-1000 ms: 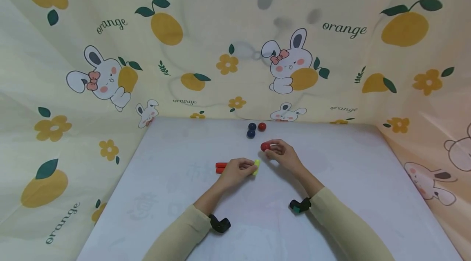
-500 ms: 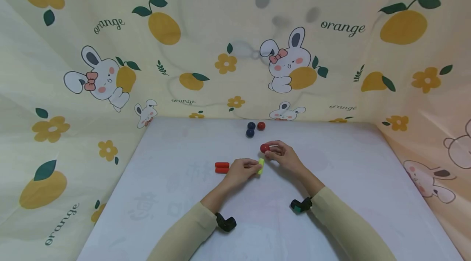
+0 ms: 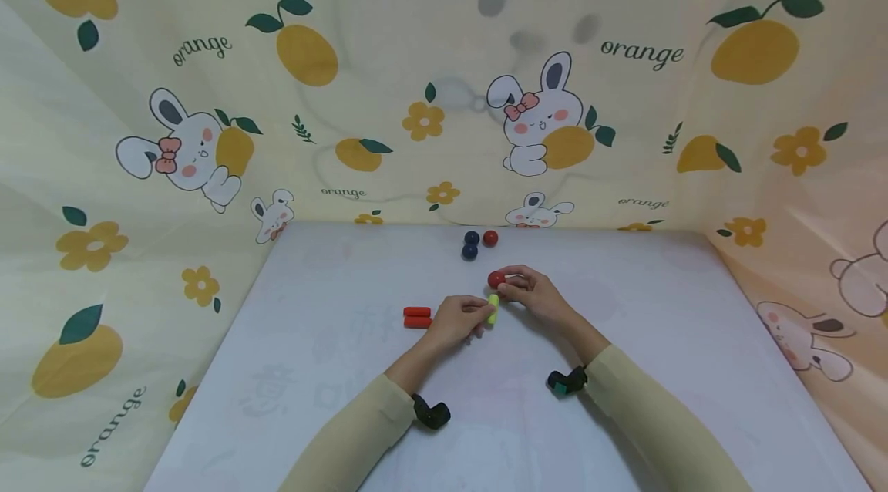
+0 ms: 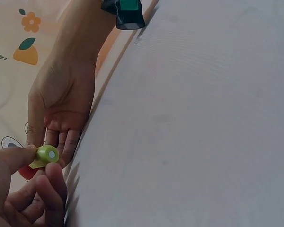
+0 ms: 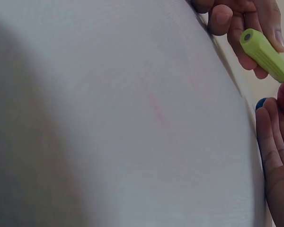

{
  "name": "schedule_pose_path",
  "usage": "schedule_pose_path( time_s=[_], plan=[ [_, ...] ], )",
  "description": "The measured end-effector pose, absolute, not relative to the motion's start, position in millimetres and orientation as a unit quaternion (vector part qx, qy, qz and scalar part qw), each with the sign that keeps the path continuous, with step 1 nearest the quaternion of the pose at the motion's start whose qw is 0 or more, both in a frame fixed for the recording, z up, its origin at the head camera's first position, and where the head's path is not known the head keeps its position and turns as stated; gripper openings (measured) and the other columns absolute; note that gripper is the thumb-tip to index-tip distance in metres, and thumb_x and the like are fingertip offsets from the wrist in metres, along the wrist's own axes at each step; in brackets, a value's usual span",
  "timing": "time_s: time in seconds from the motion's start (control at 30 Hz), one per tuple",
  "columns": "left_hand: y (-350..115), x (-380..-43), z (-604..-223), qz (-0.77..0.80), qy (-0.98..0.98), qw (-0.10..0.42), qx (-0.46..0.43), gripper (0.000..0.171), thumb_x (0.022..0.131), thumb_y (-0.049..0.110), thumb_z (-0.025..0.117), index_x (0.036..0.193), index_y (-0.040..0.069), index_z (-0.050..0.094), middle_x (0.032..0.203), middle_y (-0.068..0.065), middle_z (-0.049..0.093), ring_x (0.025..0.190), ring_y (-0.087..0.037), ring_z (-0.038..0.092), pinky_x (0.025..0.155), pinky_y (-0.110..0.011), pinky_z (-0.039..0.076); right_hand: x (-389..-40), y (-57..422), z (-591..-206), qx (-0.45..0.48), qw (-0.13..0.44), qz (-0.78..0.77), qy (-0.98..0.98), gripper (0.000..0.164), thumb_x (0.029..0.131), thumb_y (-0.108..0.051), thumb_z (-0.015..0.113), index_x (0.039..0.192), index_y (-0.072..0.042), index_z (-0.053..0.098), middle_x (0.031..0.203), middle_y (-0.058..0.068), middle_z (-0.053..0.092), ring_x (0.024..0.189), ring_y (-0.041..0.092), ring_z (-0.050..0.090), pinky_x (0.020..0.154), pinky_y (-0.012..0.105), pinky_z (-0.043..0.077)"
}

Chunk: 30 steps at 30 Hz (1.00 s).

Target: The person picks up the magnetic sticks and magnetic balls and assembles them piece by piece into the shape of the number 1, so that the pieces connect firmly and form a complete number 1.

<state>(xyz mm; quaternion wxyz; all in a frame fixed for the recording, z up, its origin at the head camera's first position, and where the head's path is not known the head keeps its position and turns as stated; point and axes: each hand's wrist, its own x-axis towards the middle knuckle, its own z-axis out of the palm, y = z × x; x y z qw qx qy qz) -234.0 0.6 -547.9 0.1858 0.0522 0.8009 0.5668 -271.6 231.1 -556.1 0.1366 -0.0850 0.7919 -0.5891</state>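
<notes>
My left hand (image 3: 458, 320) pinches a short yellow-green rod (image 5: 266, 56) between thumb and fingers; a small grey-white disc shows in its end in both wrist views. Just beyond it, my right hand (image 3: 537, 294) holds a red ball (image 3: 496, 279) between thumb and fingertips. The rod's far end is right at the red ball in the right wrist view. In the left wrist view the ball is mostly hidden behind the rod. Two short red rods (image 3: 417, 312) lie side by side on the table, left of my left hand.
Two dark blue balls (image 3: 470, 251) and another red ball (image 3: 490, 238) sit near the back edge of the white table (image 3: 333, 399). A printed cloth (image 3: 388, 75) hangs behind the table and at its sides. Each wrist wears a black camera (image 3: 432, 412).
My left hand has moved right with the yellow-green rod, bringing it up to the red ball. The red rods show more fully. My right hand has stayed nearly in place.
</notes>
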Motion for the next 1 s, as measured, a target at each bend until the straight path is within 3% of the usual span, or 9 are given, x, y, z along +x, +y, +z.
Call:
schedule_pose_path(
  time_s=[0.13,1.0],
  plan=[
    [3.2,-235.8,-549.0,0.565,0.803,0.184,0.049,0.040,0.104,0.038,0.073,0.128,0.007,0.075,0.087,-0.001,0.074,0.066,-0.011,0.062,0.058,-0.021,0.049,-272.6,230.9,-558.0,-0.085,0.137,-0.583,0.796,0.053,0.107,-0.037,0.068,0.149,-0.008,0.055,0.134,0.014,0.074,0.121,0.028,0.072,0.116,0.052,0.044],
    [6.2,-241.8,-550.4,0.553,0.812,0.180,0.041,0.041,0.104,0.039,0.073,0.130,0.008,0.075,0.068,-0.002,0.067,0.054,-0.011,0.052,0.050,-0.021,0.042,-273.6,229.8,-558.5,-0.076,0.137,-0.566,0.809,0.052,0.106,-0.038,0.070,0.148,-0.010,0.058,0.132,0.013,0.075,0.120,0.028,0.069,0.108,0.049,0.039]
  ],
)
